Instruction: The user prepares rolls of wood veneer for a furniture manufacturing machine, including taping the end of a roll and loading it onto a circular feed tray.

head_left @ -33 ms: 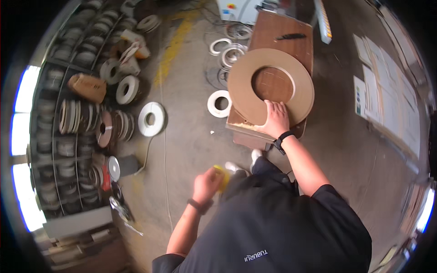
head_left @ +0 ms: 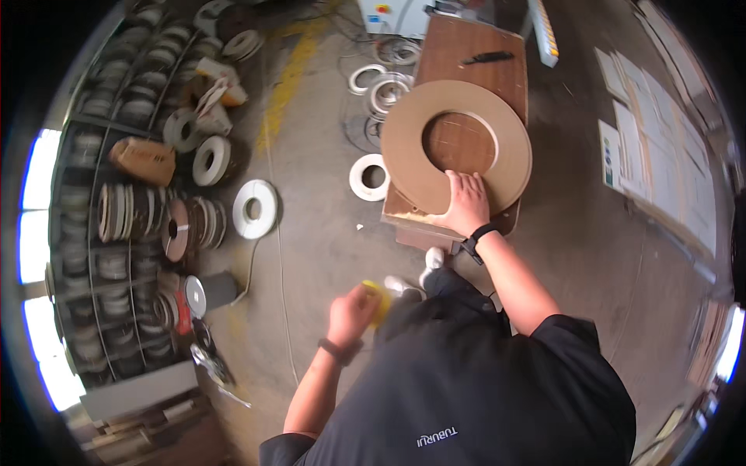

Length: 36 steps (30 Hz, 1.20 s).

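A big flat roll of brown edge banding (head_left: pixel 404 147) lies on a wooden table (head_left: pixel 497 35), overhanging its left side. My right hand (head_left: pixel 465 206) rests on the near part of the roll. Its thumb points left and its fingers stretch forward to the inner rim of the hole. My left hand (head_left: pixel 352 317) is raised at my left side, away from the table, with its fingers closed round a small yellow object (head_left: pixel 378 303). Most of that object is hidden by the hand, so its kind does not show.
A rack (head_left: pixel 113 268) full of rolls stands at the left. White rolls lie on the floor, one (head_left: pixel 255 210) before the rack and another (head_left: pixel 368 177) beside the table. A black tool (head_left: pixel 488 57) lies on the table's far part. White panels (head_left: pixel 645 132) are at the right.
The whole view has shifted slightly. Both hands keep their places, the right on the roll and the left round the yellow object.
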### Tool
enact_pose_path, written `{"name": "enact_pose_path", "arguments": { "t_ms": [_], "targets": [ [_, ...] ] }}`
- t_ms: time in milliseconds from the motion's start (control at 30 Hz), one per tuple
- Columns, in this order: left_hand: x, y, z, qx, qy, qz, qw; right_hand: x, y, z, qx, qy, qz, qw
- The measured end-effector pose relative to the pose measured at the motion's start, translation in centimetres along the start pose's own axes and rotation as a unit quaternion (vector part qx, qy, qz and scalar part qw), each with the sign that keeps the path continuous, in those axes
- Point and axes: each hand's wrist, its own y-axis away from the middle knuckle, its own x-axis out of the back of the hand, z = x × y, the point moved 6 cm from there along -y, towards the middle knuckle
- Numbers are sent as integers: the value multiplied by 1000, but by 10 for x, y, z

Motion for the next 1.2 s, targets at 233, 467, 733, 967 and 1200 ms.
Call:
{"name": "enact_pose_path", "arguments": {
  "t_ms": [233, 467, 733, 967, 1200],
  "targets": [
    [-10, -84, 36, 4, -10, -69, 998, 0, 4, 12, -32, -87, 65, 994],
    [-11, -124, 56, 69, -57, -135, 987, -4, 3, 22, -66, -114, 22, 991],
    [-12, -179, 48, 131, 20, -225, 965, -6, 0, 30, -105, -152, 12, 983],
    [-21, -232, 54, 179, 99, -328, 922, -11, 1, 27, -153, -168, -1, 974],
    [-23, -252, 47, 165, 79, -396, 900, -4, -5, 16, -176, -127, -31, 976]
  ]
}}
